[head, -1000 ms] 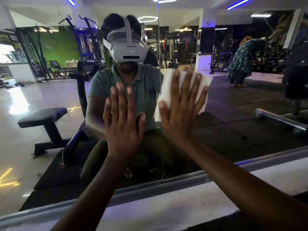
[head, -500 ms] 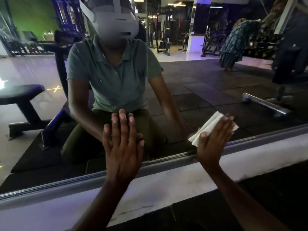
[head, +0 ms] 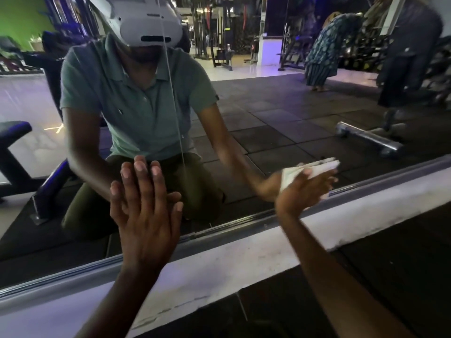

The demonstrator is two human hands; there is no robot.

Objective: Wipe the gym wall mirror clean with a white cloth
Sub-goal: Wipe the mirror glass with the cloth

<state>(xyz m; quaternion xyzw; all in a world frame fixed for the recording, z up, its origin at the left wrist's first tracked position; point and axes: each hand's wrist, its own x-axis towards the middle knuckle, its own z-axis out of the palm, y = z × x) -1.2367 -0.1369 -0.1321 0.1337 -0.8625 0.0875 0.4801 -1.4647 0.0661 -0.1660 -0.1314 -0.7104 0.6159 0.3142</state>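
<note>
Pressing a folded white cloth flat against the mirror with straight, spread fingers of the right hand, low down and just above the metal bottom rail; no curl round the cloth to be seen, only a flat push. Cloth lying long-ways roughly along the rail, tilted up toward the right, its upper end poking out past the fingertips. Unwiped glass stretching mostly up and to the right of that hand, so probably a sweep along the rail or back upward next, with little room left below. Left hand laid flat on the glass too, fingers straight and together, holding nothing, well apart from the cloth and likely only bracing; right hand plainly the nearer to the work. Hard to judge: right fingers and cloth edge smeared by motion, so exact contact unclear; underside of the cloth hidden; any streaks or dirt on the glass lost among the dim gym reflections. White ledge below the rail, both forearms cut off at the lower edge.
</note>
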